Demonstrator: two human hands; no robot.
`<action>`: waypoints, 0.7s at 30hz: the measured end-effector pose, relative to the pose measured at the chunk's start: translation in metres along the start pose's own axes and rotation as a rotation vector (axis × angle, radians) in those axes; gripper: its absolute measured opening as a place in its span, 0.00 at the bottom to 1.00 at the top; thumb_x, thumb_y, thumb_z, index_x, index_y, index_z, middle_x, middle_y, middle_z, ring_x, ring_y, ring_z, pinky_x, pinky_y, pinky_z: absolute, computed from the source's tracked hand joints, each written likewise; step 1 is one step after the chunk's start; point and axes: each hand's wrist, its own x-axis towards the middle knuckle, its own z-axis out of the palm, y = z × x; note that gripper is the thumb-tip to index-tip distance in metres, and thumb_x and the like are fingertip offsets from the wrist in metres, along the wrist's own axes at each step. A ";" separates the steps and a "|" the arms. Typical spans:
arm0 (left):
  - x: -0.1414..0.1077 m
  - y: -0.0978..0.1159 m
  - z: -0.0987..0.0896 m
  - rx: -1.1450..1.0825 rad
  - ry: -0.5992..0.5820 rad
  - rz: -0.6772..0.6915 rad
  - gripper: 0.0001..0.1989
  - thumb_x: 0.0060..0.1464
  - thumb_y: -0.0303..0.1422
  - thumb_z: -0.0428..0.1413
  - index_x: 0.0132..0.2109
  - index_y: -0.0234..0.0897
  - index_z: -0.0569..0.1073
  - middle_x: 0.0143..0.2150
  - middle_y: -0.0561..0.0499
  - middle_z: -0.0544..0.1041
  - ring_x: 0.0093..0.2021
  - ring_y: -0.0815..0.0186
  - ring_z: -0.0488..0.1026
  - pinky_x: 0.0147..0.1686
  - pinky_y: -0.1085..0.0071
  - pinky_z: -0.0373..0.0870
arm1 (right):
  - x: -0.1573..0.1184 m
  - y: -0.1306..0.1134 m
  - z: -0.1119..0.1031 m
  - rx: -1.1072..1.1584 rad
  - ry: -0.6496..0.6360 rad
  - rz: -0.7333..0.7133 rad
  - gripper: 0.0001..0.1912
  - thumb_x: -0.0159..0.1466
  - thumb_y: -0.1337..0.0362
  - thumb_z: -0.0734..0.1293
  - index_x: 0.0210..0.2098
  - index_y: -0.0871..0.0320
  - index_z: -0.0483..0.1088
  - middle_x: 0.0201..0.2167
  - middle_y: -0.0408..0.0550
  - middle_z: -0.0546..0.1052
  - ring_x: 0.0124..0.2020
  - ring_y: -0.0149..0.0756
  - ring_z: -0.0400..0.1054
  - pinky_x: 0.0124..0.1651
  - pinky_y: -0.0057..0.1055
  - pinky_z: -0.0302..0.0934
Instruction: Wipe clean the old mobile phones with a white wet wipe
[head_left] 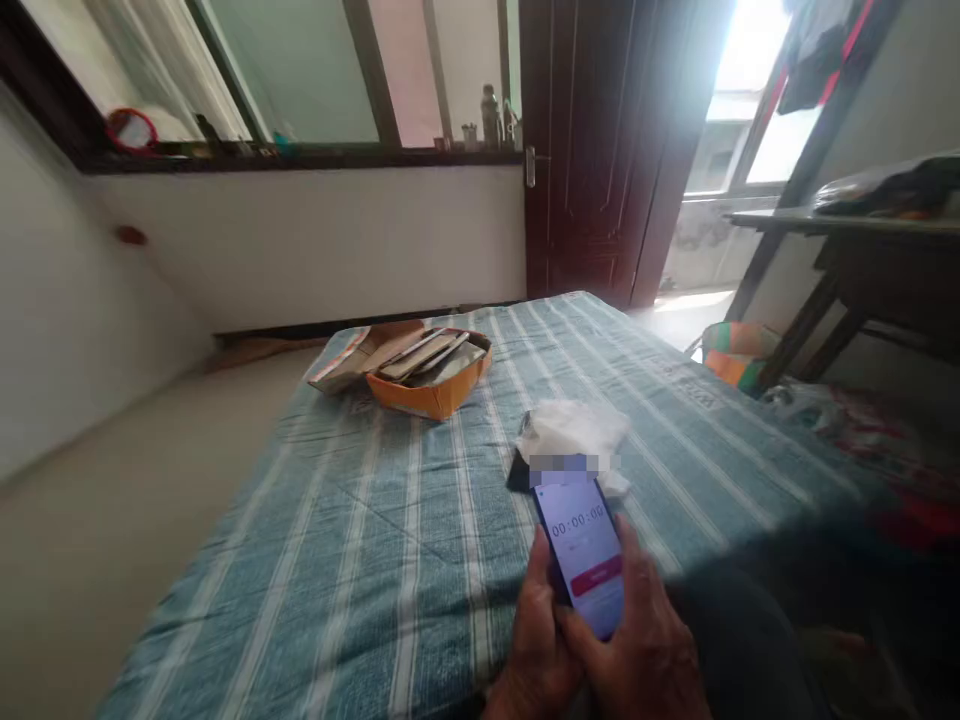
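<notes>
A smartphone (581,545) is held upright between both hands over the near edge of the bed. Its lit screen shows a timer reading 00:00:00 above a red button. My left hand (536,630) wraps the phone's left side and lower edge. Along the right side and bottom, my right hand (645,630) grips it too, fingers curled against the case. Just beyond the phone lies a crumpled white plastic bag (574,428), with something dark under its left side.
The bed (420,510) has a blue-green striped cover. On its far left part sits an open orange cardboard box (427,395) holding several flat items. A dark door (592,150) stands behind. At right is a table (885,222) with things on it; bags lie below.
</notes>
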 end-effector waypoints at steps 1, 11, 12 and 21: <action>-0.002 0.001 0.002 -0.003 -0.001 -0.003 0.28 0.60 0.48 0.48 0.47 0.27 0.77 0.43 0.37 0.80 0.43 0.52 0.77 0.53 0.55 0.66 | 0.000 0.001 0.000 0.000 0.007 -0.015 0.46 0.58 0.53 0.67 0.67 0.61 0.43 0.52 0.64 0.71 0.45 0.56 0.72 0.38 0.47 0.71; -0.004 0.002 0.008 0.004 0.001 -0.002 0.27 0.61 0.48 0.46 0.44 0.27 0.78 0.41 0.39 0.81 0.46 0.53 0.76 0.55 0.55 0.65 | 0.000 0.001 -0.005 0.045 -0.010 0.015 0.46 0.57 0.52 0.68 0.67 0.60 0.43 0.53 0.63 0.70 0.47 0.55 0.71 0.39 0.47 0.70; -0.004 0.002 0.009 0.005 0.006 -0.001 0.28 0.61 0.48 0.46 0.45 0.27 0.78 0.41 0.39 0.81 0.46 0.52 0.76 0.55 0.55 0.65 | 0.000 0.001 -0.005 0.050 -0.017 0.019 0.46 0.57 0.52 0.68 0.67 0.60 0.43 0.53 0.63 0.70 0.47 0.56 0.71 0.39 0.47 0.70; -0.005 0.003 0.014 0.001 0.031 -0.009 0.28 0.62 0.48 0.44 0.48 0.26 0.76 0.41 0.38 0.81 0.47 0.53 0.76 0.55 0.56 0.65 | 0.001 0.001 -0.007 0.065 -0.021 0.015 0.48 0.55 0.55 0.70 0.67 0.61 0.43 0.53 0.64 0.70 0.47 0.56 0.71 0.39 0.48 0.70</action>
